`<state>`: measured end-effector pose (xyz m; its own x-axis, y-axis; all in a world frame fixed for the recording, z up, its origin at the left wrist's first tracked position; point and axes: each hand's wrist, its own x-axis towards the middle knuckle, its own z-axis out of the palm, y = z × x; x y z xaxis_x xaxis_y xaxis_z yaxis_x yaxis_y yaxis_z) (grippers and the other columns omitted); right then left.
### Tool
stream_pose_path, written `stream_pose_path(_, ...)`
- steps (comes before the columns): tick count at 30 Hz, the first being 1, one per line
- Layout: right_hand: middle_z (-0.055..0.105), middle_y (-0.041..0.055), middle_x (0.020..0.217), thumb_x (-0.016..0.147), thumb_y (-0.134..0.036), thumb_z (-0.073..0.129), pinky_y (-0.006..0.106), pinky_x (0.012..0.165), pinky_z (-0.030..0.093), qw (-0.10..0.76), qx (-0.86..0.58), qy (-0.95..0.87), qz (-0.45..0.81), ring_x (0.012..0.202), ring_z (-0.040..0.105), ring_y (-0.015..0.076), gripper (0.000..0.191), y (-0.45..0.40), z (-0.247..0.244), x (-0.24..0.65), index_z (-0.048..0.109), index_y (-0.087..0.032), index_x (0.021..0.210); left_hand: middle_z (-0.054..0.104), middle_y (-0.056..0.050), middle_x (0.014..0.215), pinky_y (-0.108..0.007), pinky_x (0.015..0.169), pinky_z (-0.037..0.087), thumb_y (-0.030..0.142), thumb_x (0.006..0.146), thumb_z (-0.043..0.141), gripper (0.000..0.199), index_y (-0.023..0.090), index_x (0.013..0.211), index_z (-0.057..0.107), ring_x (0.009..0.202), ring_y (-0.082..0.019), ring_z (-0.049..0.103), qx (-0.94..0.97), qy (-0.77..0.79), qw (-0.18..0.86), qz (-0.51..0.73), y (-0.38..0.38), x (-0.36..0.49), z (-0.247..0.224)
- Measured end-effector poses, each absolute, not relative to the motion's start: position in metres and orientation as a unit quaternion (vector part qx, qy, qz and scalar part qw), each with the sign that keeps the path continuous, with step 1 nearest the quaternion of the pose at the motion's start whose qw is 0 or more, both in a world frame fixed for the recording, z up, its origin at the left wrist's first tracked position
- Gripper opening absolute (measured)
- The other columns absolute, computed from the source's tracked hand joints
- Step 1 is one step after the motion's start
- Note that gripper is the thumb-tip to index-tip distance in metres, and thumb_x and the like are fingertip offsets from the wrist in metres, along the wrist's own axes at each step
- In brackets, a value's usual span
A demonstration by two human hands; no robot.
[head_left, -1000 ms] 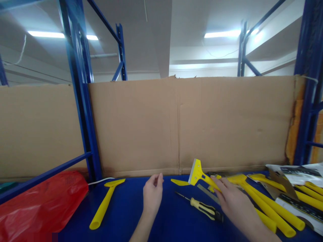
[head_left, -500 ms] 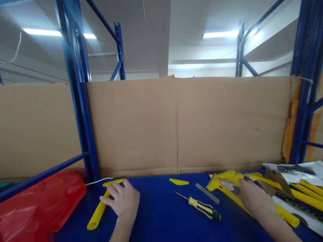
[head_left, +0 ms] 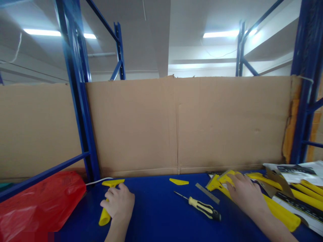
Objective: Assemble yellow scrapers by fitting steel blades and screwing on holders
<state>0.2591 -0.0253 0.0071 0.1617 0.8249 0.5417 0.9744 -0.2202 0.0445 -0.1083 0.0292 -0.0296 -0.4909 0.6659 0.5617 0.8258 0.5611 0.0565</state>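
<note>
On the left of the blue table, my left hand (head_left: 121, 203) is closed around the handle of a yellow scraper (head_left: 104, 217), whose wide head points away from me. My right hand (head_left: 246, 194) lies over the yellow scrapers (head_left: 214, 183) at the right, its fingers curled onto one near the head. Its palm hides the contact. Between the hands lie a screwdriver (head_left: 204, 207) with a pale yellow and black handle, a thin metal blade (head_left: 207, 193) and a flat yellow piece (head_left: 179, 182).
A red plastic bag (head_left: 42, 205) sits at the left, beside a blue rack post (head_left: 87, 134). Cardboard (head_left: 141, 127) stands along the back of the blue table (head_left: 153, 215). At the right are an open box (head_left: 277, 181) and more yellow handles (head_left: 306, 198).
The left scraper has turned more upright in view as my left hand came down around its handle. My right hand has shifted left, and the scraper under it has moved.
</note>
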Motion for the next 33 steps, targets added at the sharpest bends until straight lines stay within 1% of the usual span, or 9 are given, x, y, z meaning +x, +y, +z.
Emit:
stream_pose_path(7,0.073,0.0111,0.098,0.085,-0.021,0.048,0.041,0.079,0.051,0.231,-0.649,-0.685,-0.236,0.093,0.067,0.0288,0.027,-0.025,-0.003,0.237,0.069,-0.018,0.101,0.062,-0.022,0.103,-0.039,0.073,0.038,0.011,0.084,0.035,0.039,0.005,0.118,0.052,0.098,-0.034,0.058,-0.48,-0.858,0.132,-0.127,0.024,-0.106,-0.014)
stream_pose_path(12,0.073,0.0115,0.098,0.084,-0.02,0.048,0.043,0.081,0.051,0.238,-0.639,-0.71,-0.176,0.093,0.066,0.0294,0.027,-0.026,-0.005,0.229,0.071,-0.018,0.098,0.062,-0.022,0.101,-0.035,0.069,0.042,0.005,0.083,0.033,0.037,0.005,0.117,0.049,0.096,-0.032,0.062,-0.557,-0.816,0.09,-0.122,0.021,-0.085,-0.004)
stream_pose_path(16,0.073,0.0131,0.098,0.083,-0.017,0.047,0.043,0.083,0.051,0.242,-0.647,-0.712,-0.129,0.093,0.066,0.0301,0.03,-0.024,-0.007,0.232,0.071,-0.016,0.101,0.064,-0.02,0.097,-0.034,0.066,0.044,0.005,0.084,0.033,0.036,0.007,0.118,0.045,0.086,-0.031,0.067,-0.592,-0.786,0.009,-0.177,0.023,-0.069,0.004)
stream_pose_path(18,0.073,0.0132,0.098,0.082,-0.015,0.046,0.043,0.086,0.05,0.241,-0.643,-0.72,-0.1,0.094,0.066,0.03,0.031,-0.023,-0.01,0.233,0.071,-0.016,0.1,0.067,-0.018,0.094,-0.033,0.066,0.044,0.007,0.087,0.031,0.036,0.01,0.12,0.042,0.085,-0.029,0.068,-0.61,-0.751,-0.038,-0.249,0.025,-0.064,0.004)
stream_pose_path(20,0.073,0.0137,0.099,0.082,-0.014,0.045,0.042,0.088,0.049,0.236,-0.639,-0.729,-0.065,0.096,0.066,0.0296,0.032,-0.021,-0.013,0.235,0.071,-0.015,0.1,0.068,-0.016,0.093,-0.031,0.066,0.045,0.015,0.092,0.032,0.028,0.013,0.117,0.043,0.087,-0.027,0.068,-0.624,-0.699,-0.069,-0.342,0.028,-0.059,0.001)
stream_pose_path(22,0.072,0.0145,0.102,0.082,-0.015,0.044,0.04,0.088,0.048,0.229,-0.642,-0.731,-0.029,0.097,0.065,0.0292,0.033,-0.02,-0.017,0.236,0.071,-0.015,0.102,0.068,-0.014,0.088,-0.03,0.064,0.046,0.027,0.091,0.042,0.023,0.016,0.111,0.045,0.082,-0.027,0.068,-0.629,-0.654,-0.089,-0.411,0.03,-0.053,-0.003)
stream_pose_path(24,0.071,0.0151,0.104,0.082,-0.017,0.044,0.039,0.088,0.048,0.227,-0.643,-0.732,0.007,0.098,0.065,0.0289,0.034,-0.019,-0.02,0.236,0.07,-0.014,0.103,0.066,-0.007,0.074,-0.028,0.056,0.046,0.033,0.086,0.053,0.026,0.018,0.105,0.045,0.065,-0.024,0.068,-0.614,-0.633,-0.14,-0.45,0.03,-0.046,-0.006)
stream_pose_path(27,0.071,0.0147,0.104,0.08,-0.02,0.047,0.036,0.087,0.048,0.238,-0.641,-0.728,0.055,0.098,0.065,0.0283,0.032,-0.015,-0.026,0.237,0.07,-0.015,0.103,0.058,0.004,0.058,-0.023,0.035,0.038,0.034,0.08,0.06,0.03,0.021,0.098,0.04,0.037,-0.016,0.056,-0.548,-0.621,-0.276,-0.488,0.026,-0.034,-0.005)
stream_pose_path(33,0.072,0.0104,0.094,0.073,-0.01,0.048,0.032,0.083,0.047,0.262,-0.654,-0.702,0.105,0.091,0.065,0.0236,0.031,-0.005,-0.035,0.24,0.069,-0.016,0.096,0.063,-0.001,0.068,-0.023,0.034,0.047,0.037,0.08,0.06,0.027,0.02,0.087,0.04,0.048,-0.015,0.062,-0.481,-0.492,-0.447,-0.571,0.021,-0.019,-0.002)
